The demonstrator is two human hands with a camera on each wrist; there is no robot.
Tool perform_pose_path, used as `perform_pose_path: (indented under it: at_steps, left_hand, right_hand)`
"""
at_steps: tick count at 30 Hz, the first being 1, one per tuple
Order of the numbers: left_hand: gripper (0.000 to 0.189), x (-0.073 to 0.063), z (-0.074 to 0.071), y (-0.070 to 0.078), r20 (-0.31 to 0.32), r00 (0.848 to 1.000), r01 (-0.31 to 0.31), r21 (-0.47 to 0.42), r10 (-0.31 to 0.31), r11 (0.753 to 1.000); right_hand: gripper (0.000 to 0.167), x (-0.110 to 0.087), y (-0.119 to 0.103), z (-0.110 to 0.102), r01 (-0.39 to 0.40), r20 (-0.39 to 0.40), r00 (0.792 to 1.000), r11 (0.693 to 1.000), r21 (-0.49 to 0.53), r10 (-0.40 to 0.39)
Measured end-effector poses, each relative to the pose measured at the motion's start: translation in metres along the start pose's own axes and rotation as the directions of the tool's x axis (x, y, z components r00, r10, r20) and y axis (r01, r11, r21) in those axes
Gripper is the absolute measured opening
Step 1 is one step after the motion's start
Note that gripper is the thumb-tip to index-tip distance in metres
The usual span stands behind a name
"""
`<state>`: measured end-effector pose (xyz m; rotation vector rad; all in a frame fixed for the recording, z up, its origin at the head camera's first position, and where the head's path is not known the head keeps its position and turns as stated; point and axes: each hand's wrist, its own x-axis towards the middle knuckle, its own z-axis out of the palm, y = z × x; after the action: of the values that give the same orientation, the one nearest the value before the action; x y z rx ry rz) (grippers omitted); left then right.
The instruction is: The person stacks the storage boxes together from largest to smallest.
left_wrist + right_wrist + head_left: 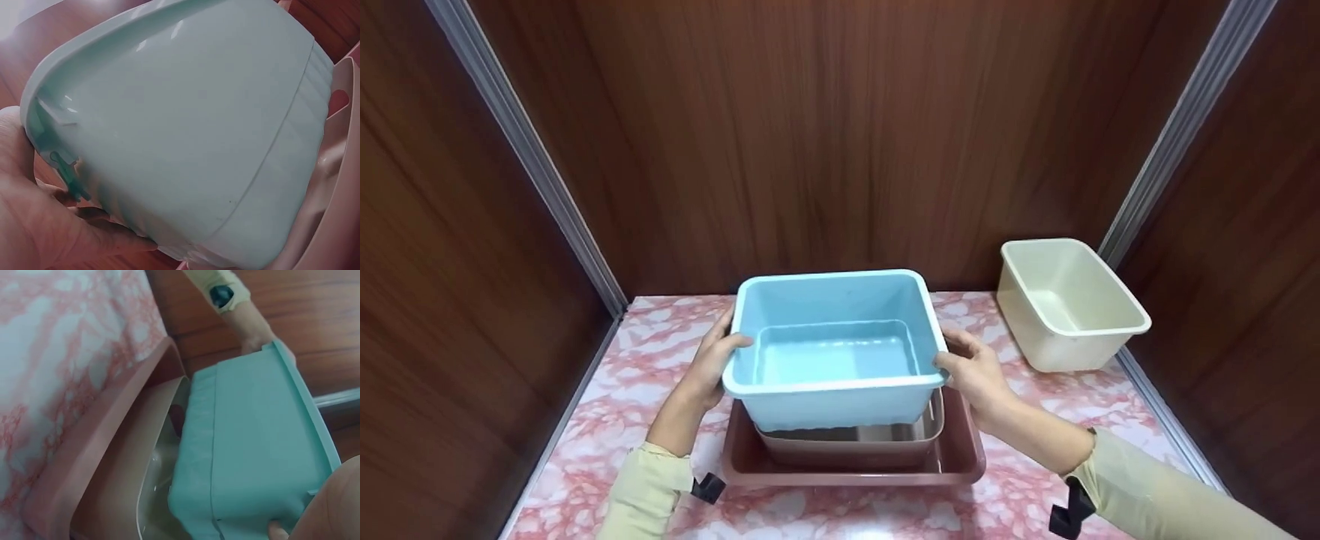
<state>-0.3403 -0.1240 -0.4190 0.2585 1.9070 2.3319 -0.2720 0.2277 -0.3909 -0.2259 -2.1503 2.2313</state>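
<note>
and here it is, the blue basin (832,405) held up at centre by 2 hands, right over a stack of 2 others. the left hand (709,367) grips the left side, thumb over the rim, fingers spread along the outer wall; the right hand (979,379) grips the right side near the front corner, thumb at the rim. a hand at each short end probably balances the weight and leaves the underside free. the rims look like the natural place to hold, since the walls narrow toward the base.

look beneath! the blue base hangs at a tilt over the mouth of the brown basin (847,452); whether they touch, the views cannot settle. that brown basin sits inside the wider reddish basin (851,478), a fit that seems to come from their graded sizes.

off to the right, well apart, stands the cream bin (1065,351), upright and deeper in shape, near the wooden panel (810,150).

materials now: smooth, glossy, plastic-looking walls, rounded corners, a rolled rim, and a wavy ribbed edge around the blue base. under it all, the tabletop (652,364) shows pink-and-white marbling, sleek against the dark vertical grain behind.
</note>
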Motion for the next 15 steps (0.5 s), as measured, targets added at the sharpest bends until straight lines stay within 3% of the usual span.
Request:
perform_pose_path:
  at_steps: [9,15]
  left_hand:
    - [0.074,0.006,0.000,-0.010,0.043,0.999,0.018,-0.015,-0.018,1.000]
    - [0.073,0.009,0.004,-0.017,0.021,0.999,0.031,-0.021,-0.031,0.999]
  right_hand:
    - [0.056,-0.006,0.012,-0.002,0.003,-0.003,1.000,1.000,0.029,-0.003]
    - [0.055,-0.007,0.019,-0.006,-0.003,-0.021,1.000,0.999,0.047,0.004]
